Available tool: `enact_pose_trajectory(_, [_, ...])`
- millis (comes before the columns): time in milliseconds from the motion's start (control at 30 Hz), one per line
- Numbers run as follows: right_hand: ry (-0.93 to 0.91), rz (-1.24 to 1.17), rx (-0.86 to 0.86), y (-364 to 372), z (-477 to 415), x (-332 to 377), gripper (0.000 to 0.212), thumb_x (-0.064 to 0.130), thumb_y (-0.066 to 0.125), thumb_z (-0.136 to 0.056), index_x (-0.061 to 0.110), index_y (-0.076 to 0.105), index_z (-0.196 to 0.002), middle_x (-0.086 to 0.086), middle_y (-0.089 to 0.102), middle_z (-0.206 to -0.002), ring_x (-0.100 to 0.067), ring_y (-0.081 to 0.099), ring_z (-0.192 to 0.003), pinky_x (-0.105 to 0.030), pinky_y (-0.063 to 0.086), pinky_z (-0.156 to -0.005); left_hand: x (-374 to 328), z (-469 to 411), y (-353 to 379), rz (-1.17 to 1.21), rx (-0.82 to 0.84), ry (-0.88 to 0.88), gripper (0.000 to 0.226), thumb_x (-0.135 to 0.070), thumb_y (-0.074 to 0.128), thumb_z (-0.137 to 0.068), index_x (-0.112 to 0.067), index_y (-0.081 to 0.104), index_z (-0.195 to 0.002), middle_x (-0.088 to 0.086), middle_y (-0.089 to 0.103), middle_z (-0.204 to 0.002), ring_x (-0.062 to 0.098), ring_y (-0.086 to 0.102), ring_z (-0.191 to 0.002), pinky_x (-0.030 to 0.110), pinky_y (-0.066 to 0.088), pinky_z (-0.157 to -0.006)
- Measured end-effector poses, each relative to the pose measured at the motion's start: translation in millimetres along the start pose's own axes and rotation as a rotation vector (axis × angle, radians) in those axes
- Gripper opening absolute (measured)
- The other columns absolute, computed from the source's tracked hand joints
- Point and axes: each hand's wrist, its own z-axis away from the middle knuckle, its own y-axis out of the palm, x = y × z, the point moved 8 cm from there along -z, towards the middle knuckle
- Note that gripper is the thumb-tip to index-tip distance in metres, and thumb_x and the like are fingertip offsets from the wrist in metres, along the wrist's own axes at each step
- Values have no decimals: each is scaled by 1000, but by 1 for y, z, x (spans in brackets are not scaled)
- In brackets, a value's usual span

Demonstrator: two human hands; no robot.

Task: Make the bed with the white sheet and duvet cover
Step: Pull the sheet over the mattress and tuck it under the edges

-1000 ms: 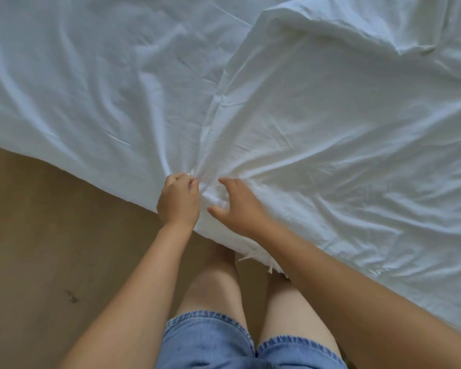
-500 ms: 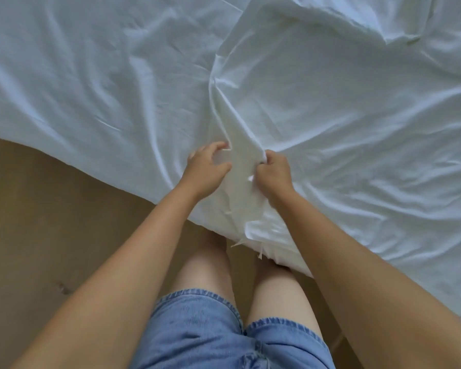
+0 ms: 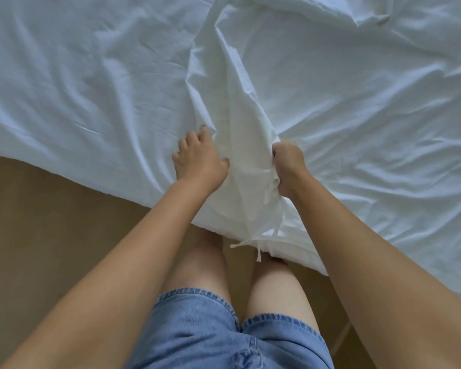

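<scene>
At the near edge of the bed [image 3: 91, 161], the duvet cover [image 3: 245, 155] corner, flat a second ago, now rises as a fold between the hands — right hand [image 3: 288, 166] clenching it, left hand [image 3: 200, 161] bent-fingered alongside, grip unclear — probably ready to be pulled square.

White duvet cover [image 3: 330, 107], tan floor [image 3: 51, 235], blue denim shorts [image 3: 197, 331].

Sheet [image 3: 77, 75] spreads left; duvet cover [image 3: 357, 102] overlaps it on the right. A raised fold [image 3: 242, 155] of the cover sits between the left hand [image 3: 200, 161] and right hand [image 3: 288, 166]. Ties [image 3: 258, 241] hang off the near edge. Floor [image 3: 37, 222] lies below, left.
</scene>
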Motion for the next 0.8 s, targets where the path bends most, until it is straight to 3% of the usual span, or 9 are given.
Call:
enact_pose_trajectory(100, [-135, -43, 121, 14, 16, 23, 22, 3, 38, -72, 15, 48, -57, 5, 44, -43, -17, 41, -42, -15, 33, -42, -26, 9, -8, 536, 45, 21, 61, -56, 43, -92, -10, 48, -131, 12, 51, -133, 28, 45, -124, 37, 37, -97])
enact_pose_trajectory(233, [-459, 124, 223, 21, 33, 51, 5, 22, 48, -68, 21, 50, -73, 6, 57, -68, -14, 57, -64, -27, 47, -55, -67, 17, 2, 1023, 422, -120, 45, -64, 47, -86, -24, 61, -99, -2, 66, -105, 18, 62, -97, 36, 50, -80])
enact_pose_trajectory(333, [-519, 365, 110, -2, 29, 35, 33, 21, 61, -71, 21, 42, -97, 6, 53, -91, -15, 55, -83, -28, 45, -64, -90, 10, -3, 1084, 407, -150, 11, -22, 52, -93, -13, 58, -91, 6, 65, -82, 21, 64, -76, 33, 54, -71])
enact_pose_trajectory(400, [-541, 516, -77, -30, 25, 18, 50, 21, 68, -71, 16, 37, -109, 3, 40, -105, -16, 41, -96, -28, 39, -75, -104, 4, -9, 1140, 337, -186, 15, -1, 38, -92, -8, 50, -97, 12, 61, -83, 24, 62, -71, 30, 55, -61])
enact_pose_trajectory(467, [-488, 468, -201, -60, 25, 2, 60, 25, 70, -73, 14, 37, -121, 0, 39, -117, -16, 38, -107, -30, 40, -85, -125, 5, -14, 1280, 349, -164, 22, 5, 32, -91, -6, 47, -102, 13, 59, -80, 23, 61, -69, 30, 55, -58])
enact_pose_trajectory(533, [-444, 247, -246, -88, 25, -1, 45, 22, 63, -80, 11, 47, -120, -2, 52, -115, -17, 50, -104, -38, 48, -87, -153, 13, -19, 1412, 402, -83, 22, 6, 31, -91, -6, 49, -95, 9, 55, -70, 20, 57, -63, 27, 53, -54])
enact_pose_trajectory(633, [-511, 28, -305, -118, 35, 26, 23, 25, 54, -77, 7, 53, -93, 5, 55, -82, -10, 49, -75, -33, 46, -65, -174, 18, -19, 1544, 381, -112, 19, -19, 39, -98, -8, 53, -93, 8, 57, -73, 23, 58, -66, 30, 51, -60])
enact_pose_trajectory(700, [-563, -80, -342, -129, 45, 50, 13, 26, 51, -75, 16, 44, -79, 9, 47, -73, -6, 42, -66, -26, 38, -59, -180, 19, -11, 1549, 429, -192, 43, -53, 45, -93, -14, 59, -105, 4, 68, -92, 22, 67, -82, 32, 56, -72])
enact_pose_trajectory(800, [-553, -145, -227, -120, 56, 70, 20, 40, 46, -68, 22, 40, -75, 1, 51, -75, -12, 48, -69, -31, 41, -61, -189, 28, 7, 1262, 646, -179, 59, -74, 54, -73, -21, 64, -97, -4, 67, -88, 16, 63, -85, 27, 48, -68])
